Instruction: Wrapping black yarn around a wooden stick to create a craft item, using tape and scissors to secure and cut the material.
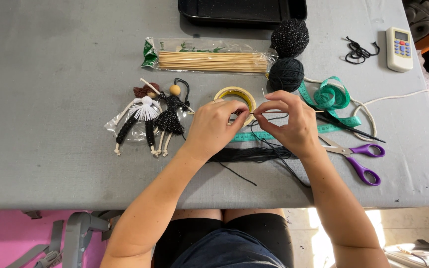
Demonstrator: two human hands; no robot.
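Observation:
My left hand [214, 126] and my right hand [289, 121] meet over the grey table [50, 149], fingertips pinched together on a thin black thread [269, 149] in front of a roll of yellowish tape [235, 94]. The thread trails down from my right hand toward the table's front edge. A bundle of black yarn strands [247, 155] lies under my wrists. What exactly sits between my fingertips is hidden.
Two small yarn dolls [152, 116] lie at left on a clear bag. Behind them are a pack of wooden skewers [209, 60], two black yarn balls [288, 54], a black tray [242, 11], green measuring tape [331, 97], purple scissors [361, 159], white cord [373, 106], a remote [399, 48].

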